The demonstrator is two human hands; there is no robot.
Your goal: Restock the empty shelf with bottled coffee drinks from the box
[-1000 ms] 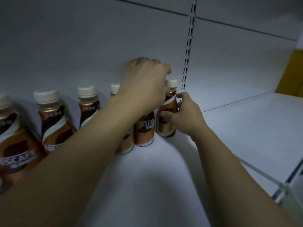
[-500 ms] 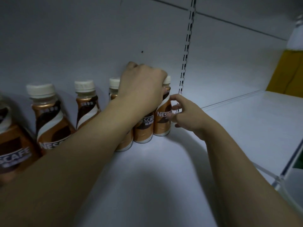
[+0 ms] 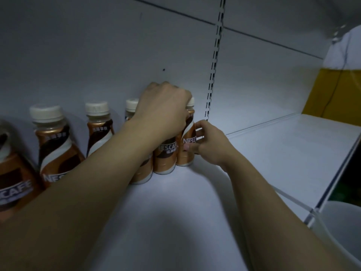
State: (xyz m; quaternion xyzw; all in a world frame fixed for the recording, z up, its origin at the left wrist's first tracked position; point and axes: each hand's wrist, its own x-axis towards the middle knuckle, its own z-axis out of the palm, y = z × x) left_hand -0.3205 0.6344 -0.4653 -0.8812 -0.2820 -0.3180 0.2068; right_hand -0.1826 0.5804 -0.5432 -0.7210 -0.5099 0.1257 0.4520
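Note:
Several brown-and-white bottled coffee drinks with cream caps stand in a row along the back wall of the white shelf [image 3: 175,222]. My left hand [image 3: 164,112] is closed over the top of one bottle [image 3: 166,159] near the row's right end; its cap is hidden under my palm. My right hand [image 3: 209,143] pinches the label of the last bottle on the right [image 3: 188,147] with fingertips and thumb. Both bottles stand upright on the shelf. Other bottles [image 3: 54,145] stand to the left. The box is not in view.
A slotted metal upright [image 3: 212,81] runs up the back wall just right of the last bottle. The adjoining white shelf [image 3: 289,149] stretches to the right. A yellow panel [image 3: 332,92] sits at far right. The shelf's front rail [image 3: 312,212] is at lower right.
The view has shifted slightly left and up. My left hand has lowered onto the bottle tops. My right hand slid from the rightmost bottle's side to pinching its label.

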